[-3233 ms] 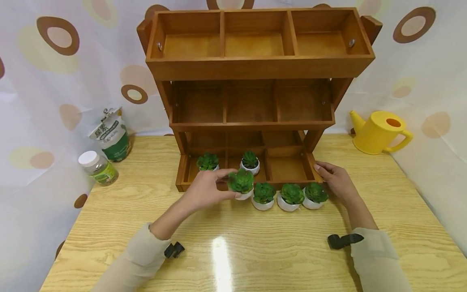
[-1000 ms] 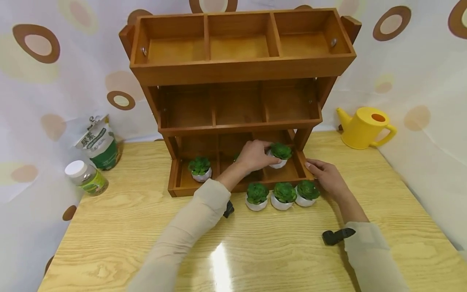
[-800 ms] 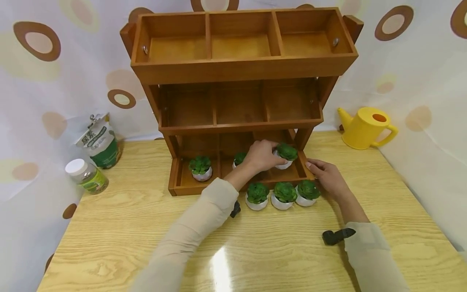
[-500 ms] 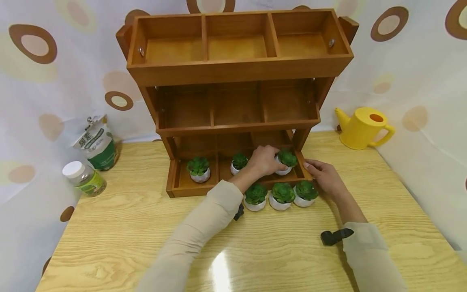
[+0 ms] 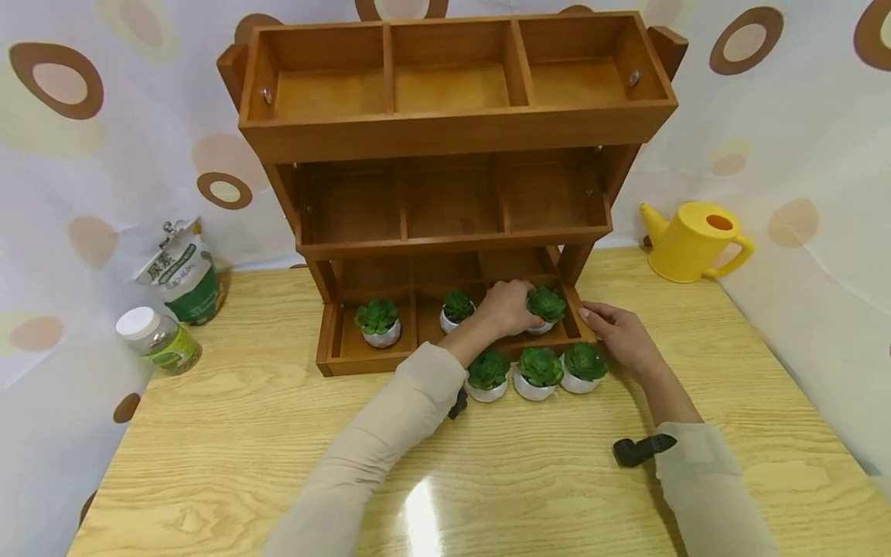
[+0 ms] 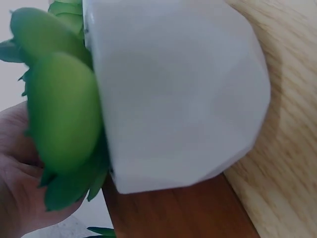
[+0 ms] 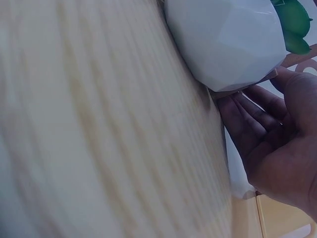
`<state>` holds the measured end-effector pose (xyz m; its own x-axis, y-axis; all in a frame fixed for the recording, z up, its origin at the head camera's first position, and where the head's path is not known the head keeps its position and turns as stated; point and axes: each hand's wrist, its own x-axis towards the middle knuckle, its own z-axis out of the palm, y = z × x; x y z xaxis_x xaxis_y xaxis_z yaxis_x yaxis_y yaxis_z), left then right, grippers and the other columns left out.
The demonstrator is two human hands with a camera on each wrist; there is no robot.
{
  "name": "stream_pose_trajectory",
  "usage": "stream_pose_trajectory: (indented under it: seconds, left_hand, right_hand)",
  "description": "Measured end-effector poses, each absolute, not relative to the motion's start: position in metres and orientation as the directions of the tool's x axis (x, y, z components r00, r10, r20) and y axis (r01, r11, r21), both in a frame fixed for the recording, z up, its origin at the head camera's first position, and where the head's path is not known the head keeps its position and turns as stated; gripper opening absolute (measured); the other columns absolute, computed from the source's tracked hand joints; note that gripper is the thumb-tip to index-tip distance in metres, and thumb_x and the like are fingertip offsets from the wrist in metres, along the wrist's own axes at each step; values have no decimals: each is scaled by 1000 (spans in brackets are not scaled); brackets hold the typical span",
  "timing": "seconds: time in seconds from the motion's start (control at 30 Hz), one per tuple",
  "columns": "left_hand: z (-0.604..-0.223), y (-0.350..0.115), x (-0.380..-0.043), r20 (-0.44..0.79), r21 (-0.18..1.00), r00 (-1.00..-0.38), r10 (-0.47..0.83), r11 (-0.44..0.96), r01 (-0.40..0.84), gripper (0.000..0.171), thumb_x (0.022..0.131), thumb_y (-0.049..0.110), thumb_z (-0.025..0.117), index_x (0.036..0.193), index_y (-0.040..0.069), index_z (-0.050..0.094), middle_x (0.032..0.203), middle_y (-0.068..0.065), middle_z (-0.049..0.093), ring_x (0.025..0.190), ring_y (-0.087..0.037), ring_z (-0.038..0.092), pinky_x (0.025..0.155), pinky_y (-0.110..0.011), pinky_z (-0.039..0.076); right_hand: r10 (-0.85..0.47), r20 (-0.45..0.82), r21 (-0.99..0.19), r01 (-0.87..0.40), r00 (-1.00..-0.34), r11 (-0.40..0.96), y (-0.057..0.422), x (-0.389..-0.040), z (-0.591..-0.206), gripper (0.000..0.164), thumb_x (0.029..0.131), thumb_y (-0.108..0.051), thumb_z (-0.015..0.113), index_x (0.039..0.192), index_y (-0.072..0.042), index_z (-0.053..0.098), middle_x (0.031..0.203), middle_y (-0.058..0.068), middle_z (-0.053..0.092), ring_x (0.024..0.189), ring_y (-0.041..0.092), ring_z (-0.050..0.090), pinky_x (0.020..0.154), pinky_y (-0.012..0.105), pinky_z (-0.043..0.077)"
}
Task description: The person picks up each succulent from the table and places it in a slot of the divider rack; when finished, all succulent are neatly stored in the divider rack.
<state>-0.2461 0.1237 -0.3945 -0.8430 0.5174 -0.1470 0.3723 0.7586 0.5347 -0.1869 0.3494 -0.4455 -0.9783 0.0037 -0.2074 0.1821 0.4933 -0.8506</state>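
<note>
My left hand (image 5: 504, 309) holds a small potted succulent (image 5: 547, 305) in the bottom right compartment of the wooden plant rack (image 5: 455, 139), thumb and fingers around its white pot. At that compartment's outer side wall, my right hand (image 5: 623, 336) grips the rack with its thumb and fingertips. Two more succulents sit in the bottom tier, one in the left compartment (image 5: 378, 321) and another in the middle (image 5: 457, 309). Along the rack's front stand three potted succulents on the table; a white faceted pot fills much of each wrist view, near the left hand (image 6: 17, 173) and right hand (image 7: 282, 134).
The rack's two upper tiers are divided into compartments. To the right stands a yellow watering can (image 5: 698, 241). A clipped green-and-white pouch (image 5: 184, 275) and a white-capped jar (image 5: 158, 340) are at the left of the wooden table (image 5: 230, 456).
My left hand has carried a succulent from the front row rightward and set it down into the bottom right compartment. The right hand stays at the rack's side. The head view has shifted slightly.
</note>
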Motion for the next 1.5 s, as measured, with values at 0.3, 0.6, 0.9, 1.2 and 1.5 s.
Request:
stream_pose_trajectory:
  seconds: [0.3,0.6,0.9,1.2,1.5]
  left_hand:
    - [-393,116,-243,-163,559,-846,507,754,345,65,92,34,76,148,12,53,143,-6,62,131,-26,58,105,-36,52]
    - [-382,107,-243,-108,584,-836,538,715,384,64,92,36,75,148,14,53,145,-4,60,132,-25,57,104,-37,52]
    - [-369,74,-232,4,721,-783,623,541,434,67,92,40,75,151,20,49,151,-1,55,139,-22,53,111,-41,47]
    - [-370,14,-209,28,824,-805,593,442,354,68,90,46,75,151,32,48,154,4,52,140,-19,51,112,-43,46]
    - [-377,-18,-184,18,863,-832,555,411,292,71,89,43,77,152,37,46,155,3,51,138,-23,54,107,-47,50]
  right_hand:
    - [-14,-221,-861,189,-975,472,351,-189,-450,64,108,-47,43,157,-7,37,148,26,52,107,4,64,82,18,57]
    - [13,-223,-832,197,-975,519,351,-187,-444,69,105,-54,43,157,-9,39,151,21,51,126,26,58,83,17,55]
    - [11,-217,-830,190,-976,524,350,-186,-443,68,106,-53,43,157,-8,39,150,22,52,120,17,61,83,17,56]
    - [1,-231,-828,197,-973,525,351,-187,-444,69,106,-54,42,157,-8,38,150,23,52,125,26,61,85,19,57]
    - [-7,-253,-826,212,-967,522,354,-189,-446,69,106,-54,41,159,-10,35,153,24,48,131,36,57,89,25,58]
